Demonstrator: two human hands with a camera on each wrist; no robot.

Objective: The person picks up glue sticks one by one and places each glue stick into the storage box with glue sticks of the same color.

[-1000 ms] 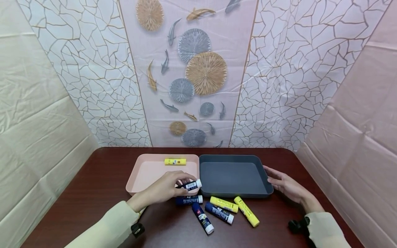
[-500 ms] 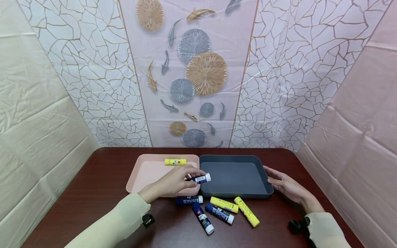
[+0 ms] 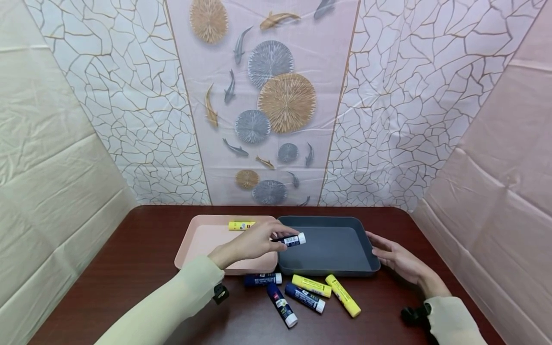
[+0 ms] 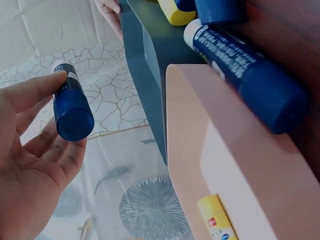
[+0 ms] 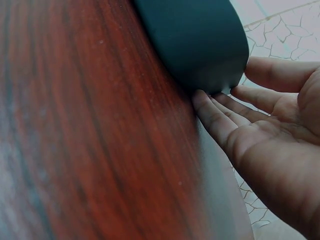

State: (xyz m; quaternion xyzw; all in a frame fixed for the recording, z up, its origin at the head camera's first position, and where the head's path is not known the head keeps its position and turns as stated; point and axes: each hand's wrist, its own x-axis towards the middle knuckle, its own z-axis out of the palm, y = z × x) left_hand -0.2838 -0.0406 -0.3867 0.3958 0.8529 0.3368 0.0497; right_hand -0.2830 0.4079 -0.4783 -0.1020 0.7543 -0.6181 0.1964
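My left hand [image 3: 252, 239] pinches a dark blue glue stick [image 3: 293, 240] with a white end, above where the pink tray [image 3: 200, 247] meets the dark grey tray [image 3: 334, 249]. The left wrist view shows this glue stick [image 4: 74, 112] between thumb and fingers, its blue end facing the camera. At the grey tray's right side, my right hand [image 3: 403, 261] touches the outer wall with extended fingers. In the right wrist view, the fingertips [image 5: 201, 97] meet the tray's lower corner [image 5: 210, 60]. A yellow glue stick [image 3: 239, 225] lies in the pink tray, partly covered by my left hand.
In front of the trays on the brown table [image 3: 129, 282] lie several glue sticks: blue ones [image 3: 263, 279], [image 3: 282, 304], [image 3: 305, 297] and yellow ones [image 3: 312, 285], [image 3: 343, 295]. Patterned cloth [image 3: 267, 143] hangs behind the table, with plain cloth at both sides.
My left hand has carried the blue glue stick right and farther back, from the pink tray's front right corner to the grey tray's left edge. My right hand has stayed at the grey tray.
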